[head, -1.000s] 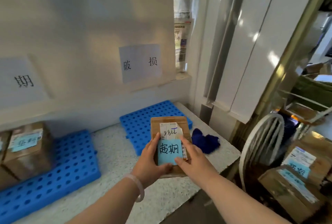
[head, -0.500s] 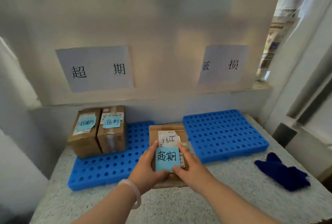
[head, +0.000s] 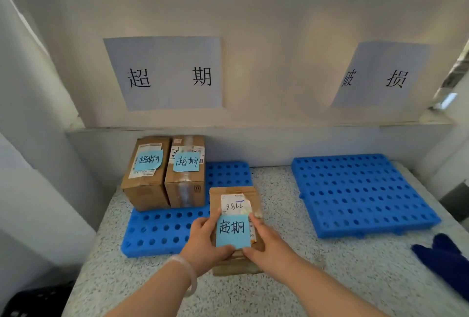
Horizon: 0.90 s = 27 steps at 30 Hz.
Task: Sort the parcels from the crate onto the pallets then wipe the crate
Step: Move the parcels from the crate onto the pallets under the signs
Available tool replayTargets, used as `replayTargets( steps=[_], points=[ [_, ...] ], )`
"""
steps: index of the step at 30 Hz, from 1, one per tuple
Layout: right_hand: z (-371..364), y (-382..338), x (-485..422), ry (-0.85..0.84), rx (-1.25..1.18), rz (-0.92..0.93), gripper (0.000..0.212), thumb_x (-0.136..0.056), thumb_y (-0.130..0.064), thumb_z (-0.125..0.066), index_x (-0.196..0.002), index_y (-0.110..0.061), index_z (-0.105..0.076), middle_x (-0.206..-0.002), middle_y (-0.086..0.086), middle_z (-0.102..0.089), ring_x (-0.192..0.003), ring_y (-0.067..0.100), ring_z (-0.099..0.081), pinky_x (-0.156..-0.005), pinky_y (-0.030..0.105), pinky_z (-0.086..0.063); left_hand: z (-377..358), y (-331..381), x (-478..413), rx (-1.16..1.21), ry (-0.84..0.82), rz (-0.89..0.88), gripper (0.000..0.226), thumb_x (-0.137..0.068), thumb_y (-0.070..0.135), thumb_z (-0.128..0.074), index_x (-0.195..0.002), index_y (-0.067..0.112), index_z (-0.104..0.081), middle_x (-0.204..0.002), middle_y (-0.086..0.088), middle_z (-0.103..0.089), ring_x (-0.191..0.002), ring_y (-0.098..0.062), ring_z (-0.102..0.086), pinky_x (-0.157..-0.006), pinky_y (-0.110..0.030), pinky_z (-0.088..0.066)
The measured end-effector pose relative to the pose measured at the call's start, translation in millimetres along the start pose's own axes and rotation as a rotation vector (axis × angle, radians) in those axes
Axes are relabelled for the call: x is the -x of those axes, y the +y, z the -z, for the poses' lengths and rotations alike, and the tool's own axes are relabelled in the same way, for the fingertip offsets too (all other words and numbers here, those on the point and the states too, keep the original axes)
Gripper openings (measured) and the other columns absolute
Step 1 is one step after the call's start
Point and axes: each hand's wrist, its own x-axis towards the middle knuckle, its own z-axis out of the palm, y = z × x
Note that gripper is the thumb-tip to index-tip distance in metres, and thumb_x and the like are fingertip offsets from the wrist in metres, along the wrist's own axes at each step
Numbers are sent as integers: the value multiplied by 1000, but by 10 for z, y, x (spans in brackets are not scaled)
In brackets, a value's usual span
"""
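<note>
- The speckled table (head: 317, 281) carries a right pallet (head: 363, 194) and a left pallet (head: 157, 235), well apart.
- Two taped parcels (head: 162, 182) stand touching on the left pallet's far left.
- The held parcel (head: 234, 202) is over that pallet's near right corner, between both hands.
- The left hand (head: 203, 243) and right hand (head: 269, 243) clasp its sides, fingers curled, thumbs pressing its blue note (head: 232, 230).

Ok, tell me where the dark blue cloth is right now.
In the head view the dark blue cloth lies on the speckled counter at the far right, just in front of the right-hand blue pallet.
</note>
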Motion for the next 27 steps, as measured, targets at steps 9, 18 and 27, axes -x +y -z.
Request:
replayTargets(
  steps=[9,18,27],
  points=[
    [-147,41,-440,-70,1,-23,85,-94,-32,-61,-153,-49,-2,-153,-9,-24,-124,4,-34,-105,23,-38,51,-243,-306,-76,-23,46,94,-84,34,-74,-154,35,-11,-148,0,-21,-131,-15,-33,-109,-24,-36],
    [-179,55,-654,-27,128,27,87,-94,-41,-59,-151,-51,7,-163,-10,7,-148,16,-13,-119,38,-24,75,-312,-411,-91,55,-14,96,-88,36,-69,-152,47,1,-159,7,-12,-141,-14,-25,-113,-32,-35],
    [-336,264,-229,143,741,335,79,-93,-57,-37,-157,-31,2,-164,-3,16,-149,13,14,-123,41,3,-117,-502,154,-541,104,-302,82,-87,66,-42,-154,41,-1,-164,12,0,-148,-10,-9,-112,-36,-27]
  ],
)
